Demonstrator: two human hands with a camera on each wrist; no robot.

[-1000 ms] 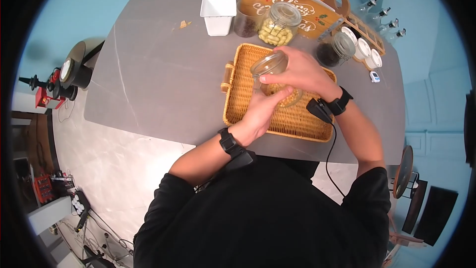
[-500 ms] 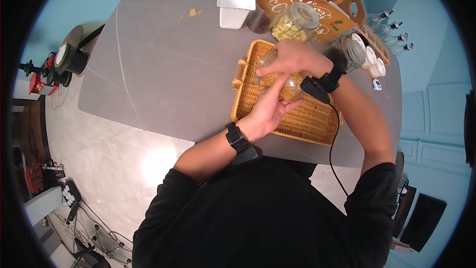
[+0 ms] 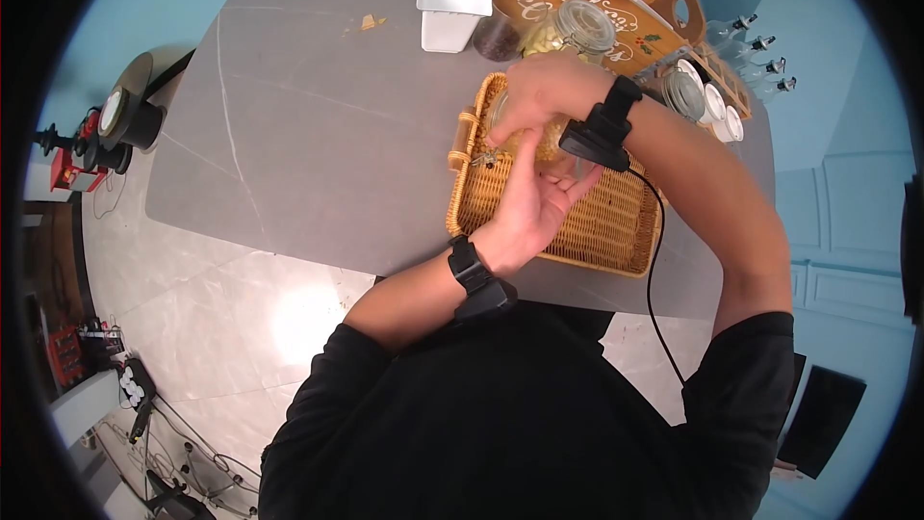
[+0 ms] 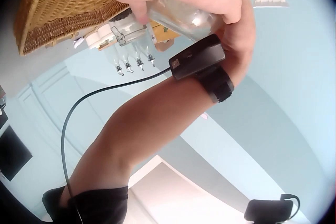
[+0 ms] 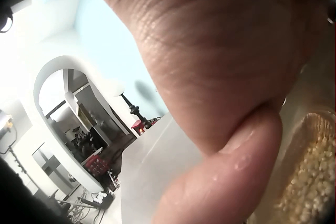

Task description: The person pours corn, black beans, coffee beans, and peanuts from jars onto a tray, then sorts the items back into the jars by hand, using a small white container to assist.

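Observation:
Both hands hold a clip-top glass jar (image 3: 550,143) of small yellow kernels, tilted over the wicker basket (image 3: 616,246). From above, the right hand (image 3: 558,89) grips its upper end and hides much of the glass. The left hand (image 3: 527,210) holds it from the near side, palm up, thumb along the glass and fingers beneath. In the left wrist view, the clear base of the jar (image 4: 186,16) shows between hand parts. Yellow kernels (image 5: 310,182) lie against the glass in the right wrist view, beside the right thumb.
Behind the basket stand a white square container (image 3: 452,14), a dark-filled jar (image 3: 497,37), a jar of pale yellow pieces (image 3: 579,29) and a lettered wooden crate (image 3: 616,14). White-lidded pots (image 3: 714,104) stand right. A cable (image 3: 653,289) hangs from the right wrist.
The jar has tipped further onto its side over the basket. My right hand has turned over the top of it, and my left hand has shifted lower with its palm turned up.

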